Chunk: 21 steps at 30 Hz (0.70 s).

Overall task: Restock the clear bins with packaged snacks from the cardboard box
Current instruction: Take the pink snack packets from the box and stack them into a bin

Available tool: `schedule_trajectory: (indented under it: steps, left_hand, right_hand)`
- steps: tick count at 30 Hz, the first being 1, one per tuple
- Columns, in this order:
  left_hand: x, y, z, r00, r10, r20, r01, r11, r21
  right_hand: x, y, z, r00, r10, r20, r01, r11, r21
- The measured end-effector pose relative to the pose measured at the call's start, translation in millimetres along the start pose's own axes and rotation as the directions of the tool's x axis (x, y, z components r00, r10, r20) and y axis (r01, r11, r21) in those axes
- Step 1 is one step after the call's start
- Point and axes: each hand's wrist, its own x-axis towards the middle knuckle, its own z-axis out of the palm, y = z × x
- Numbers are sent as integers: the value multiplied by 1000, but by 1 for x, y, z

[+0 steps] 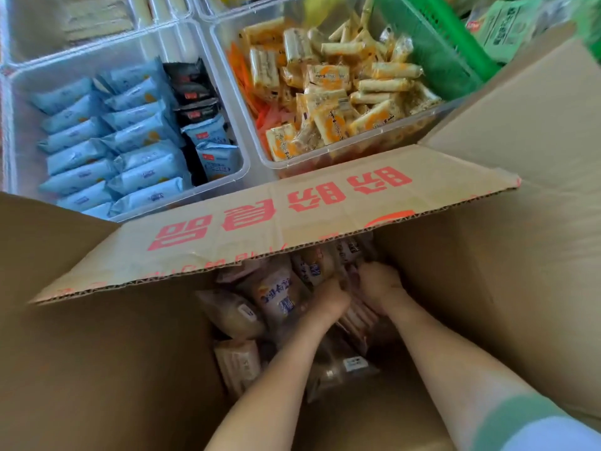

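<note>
Pale beige snack packets (276, 299) with blue print lie heaped deep in the cardboard box (97, 353), dim and blurred. The left hand (329, 301) and right hand (380, 288) sit side by side among them, both curled round packets, with their fingertips buried. The box's red-lettered flap (292, 216) hides the far packets. Beyond the box stand clear bins (22, 131).

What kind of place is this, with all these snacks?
Probably a snack shop or its stockroom. Clear bins hold wrapped snacks sorted by kind: blue packets in one, yellow ones in another. A cardboard box holds more packets, and a green basket stands nearby.
</note>
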Motion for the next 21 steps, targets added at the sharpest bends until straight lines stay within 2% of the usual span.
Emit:
schedule_trajectory:
  steps: [2, 3, 4, 6, 7, 9, 11, 13, 15, 16, 19, 21]
  left_hand:
    - [-3, -1, 1, 997, -76, 7, 76, 991, -113]
    - [-6, -2, 2, 990, -138, -3, 134, 968, -210]
    - [-12, 1, 1, 978, -209, 16, 199, 901, -386]
    - [-27, 8, -4, 946, -277, 166, 303, 586, -752]
    - [-35, 13, -7, 939, -247, 240, 328, 430, -841]
    - [-57, 24, -12, 941, -157, 298, 331, 261, -907]
    - [-81, 36, -19, 959, -76, 274, 284, 202, -937]
    - [-110, 45, -23, 978, -31, 205, 207, 147, -967]
    - [-143, 47, -26, 995, 3, 101, 100, 136, -986]
    - [-164, 46, -27, 999, 26, 38, 34, 135, -990]
    - [-221, 27, -35, 990, 81, -112, -125, 178, -976]
    - [-249, 9, -47, 972, 135, -191, -213, 173, -962]
  right_hand:
    - [-12, -4, -7, 994, -108, -13, 107, 990, -88]
    - [-19, -4, -10, 990, -139, -33, 135, 985, -110]
    - [-27, -4, -16, 985, -160, -64, 151, 981, -123]
    - [-47, -2, -29, 967, -203, -154, 182, 973, -143]
    - [-60, -1, -36, 954, -232, -188, 206, 967, -149]
    - [-92, 0, -52, 915, -297, -274, 257, 951, -174]
    - [-130, -3, -68, 831, -376, -410, 306, 924, -227]
    - [-170, -8, -79, 705, -463, -537, 357, 886, -295]
    - [-202, -12, -79, 567, -532, -629, 400, 845, -355]
    - [-218, -17, -79, 520, -552, -652, 425, 829, -363]
    - [-261, -34, -76, 479, -515, -711, 508, 823, -254]
    - [-291, -47, -81, 499, -457, -737, 577, 809, -111]
